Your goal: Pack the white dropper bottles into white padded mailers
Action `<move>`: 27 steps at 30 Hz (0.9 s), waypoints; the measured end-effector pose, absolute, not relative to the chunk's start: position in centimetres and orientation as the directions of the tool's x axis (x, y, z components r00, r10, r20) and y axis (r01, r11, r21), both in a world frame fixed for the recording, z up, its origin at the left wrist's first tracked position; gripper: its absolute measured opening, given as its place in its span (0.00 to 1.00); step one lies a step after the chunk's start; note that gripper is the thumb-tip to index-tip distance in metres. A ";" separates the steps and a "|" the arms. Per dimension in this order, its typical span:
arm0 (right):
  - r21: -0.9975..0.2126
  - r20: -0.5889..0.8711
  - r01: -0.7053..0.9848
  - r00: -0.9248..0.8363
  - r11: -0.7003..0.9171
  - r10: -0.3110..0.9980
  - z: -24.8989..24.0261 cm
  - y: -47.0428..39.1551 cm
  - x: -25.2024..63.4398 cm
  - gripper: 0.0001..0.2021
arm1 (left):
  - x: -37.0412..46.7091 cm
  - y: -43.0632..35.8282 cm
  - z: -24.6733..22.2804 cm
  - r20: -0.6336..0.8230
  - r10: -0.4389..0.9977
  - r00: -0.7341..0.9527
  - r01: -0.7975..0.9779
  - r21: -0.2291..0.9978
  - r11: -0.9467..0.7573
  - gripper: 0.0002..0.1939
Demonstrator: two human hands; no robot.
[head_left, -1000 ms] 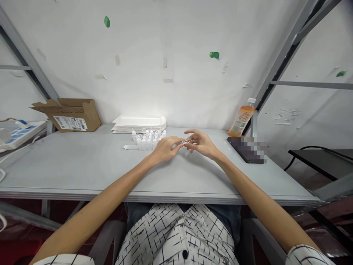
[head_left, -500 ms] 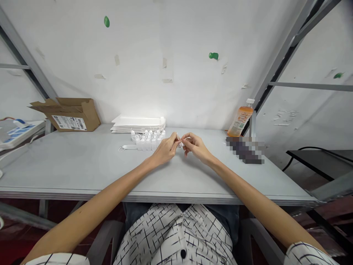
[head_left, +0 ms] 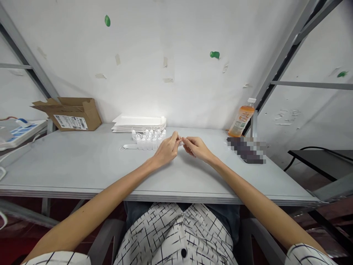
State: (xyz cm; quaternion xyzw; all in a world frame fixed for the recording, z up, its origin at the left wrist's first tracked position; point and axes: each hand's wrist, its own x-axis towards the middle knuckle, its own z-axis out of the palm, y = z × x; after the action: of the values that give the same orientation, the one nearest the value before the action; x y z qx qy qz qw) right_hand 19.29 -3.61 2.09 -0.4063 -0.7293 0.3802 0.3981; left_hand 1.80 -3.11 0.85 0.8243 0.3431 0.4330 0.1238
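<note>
Over the middle of the table, my left hand (head_left: 167, 148) and my right hand (head_left: 197, 148) meet, fingertips almost touching. Both are pinched closed on one small white bottle (head_left: 181, 143), mostly covered by the fingers. It looks like the small white dropper bottles (head_left: 149, 142) standing in rows just left of my left hand. Those have narrow tops with thin loops or strings on them. Another white bottle (head_left: 130, 146) lies on its side at the left end of the group, its loop pointing left.
Behind the bottles is a stack of white folded sheets (head_left: 139, 123). An open cardboard box (head_left: 78, 116) stands at the back left. On the right are an orange drink bottle (head_left: 242, 119) and a blurred-out dark object (head_left: 245, 150) on the grey table (head_left: 82, 162).
My right hand's fingers have curled in closer around the small bottle. Both hands stay at the same place, and the standing bottles have not moved.
</note>
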 end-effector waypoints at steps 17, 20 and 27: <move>-0.909 0.198 0.249 -0.448 0.334 0.872 2.2 -3.5 19.8 0.22 | 1.7 -3.3 1.1 0.614 0.664 0.426 0.485 0.464 -0.741 0.06; -0.916 0.232 0.202 -0.439 0.347 0.868 2.5 -3.7 19.8 0.15 | 1.5 -3.1 1.3 0.630 0.662 0.405 0.488 0.463 -0.740 0.06; -0.922 0.179 0.222 -0.485 0.318 0.856 2.3 -3.6 19.9 0.17 | 1.4 -2.9 0.6 0.604 0.656 0.452 0.485 0.451 -0.749 0.06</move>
State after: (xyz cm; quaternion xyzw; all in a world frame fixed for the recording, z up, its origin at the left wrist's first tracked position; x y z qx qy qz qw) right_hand 19.93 -3.61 2.25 -0.3678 -0.7327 0.4535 0.3497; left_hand 1.37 -2.93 0.57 0.8454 0.3375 0.4000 0.1070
